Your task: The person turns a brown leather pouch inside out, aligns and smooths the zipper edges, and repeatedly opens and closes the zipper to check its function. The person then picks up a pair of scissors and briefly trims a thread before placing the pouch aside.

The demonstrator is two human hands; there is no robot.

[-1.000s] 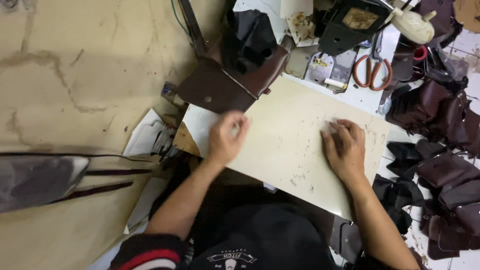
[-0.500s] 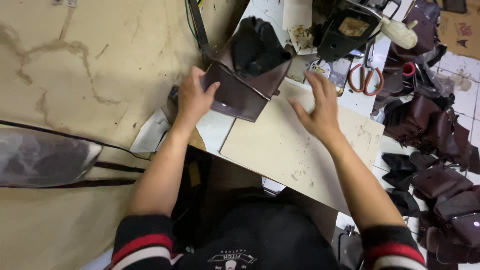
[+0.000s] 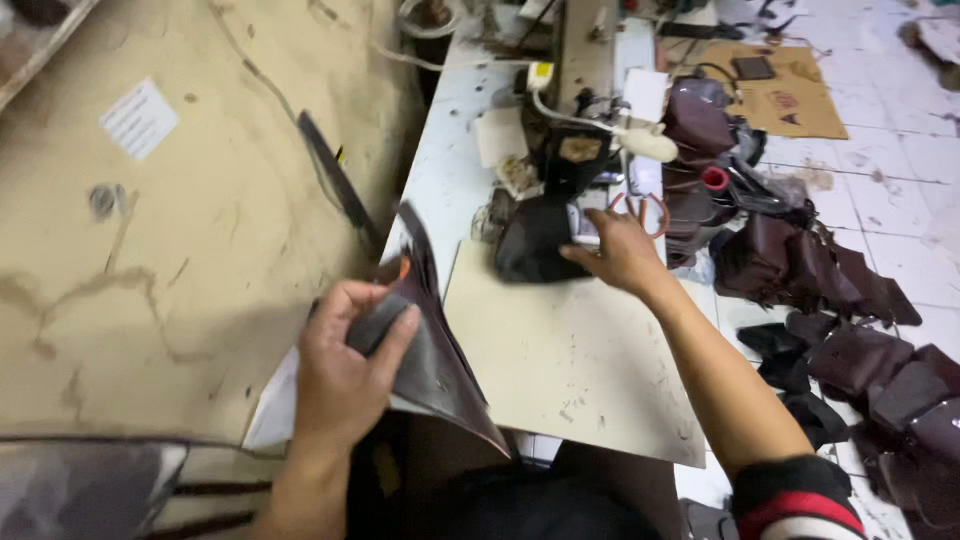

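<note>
Left hand (image 3: 345,375) grips leather panel (image 3: 430,350); right hand (image 3: 620,255) touches black piece (image 3: 530,245)

We see open room over the pale cutting board (image 3: 570,370) on the worktop; beyond it, the dark sewing machine (image 3: 570,160) and seemingly orange-handled scissors (image 3: 645,212) crowd passage.

The single head camera is looking steeply down from close above the person's own arms, facing away from the body toward the far end of the pale cream rectangular work board (image 3: 570,370). No second view is sharing the scene.
</note>
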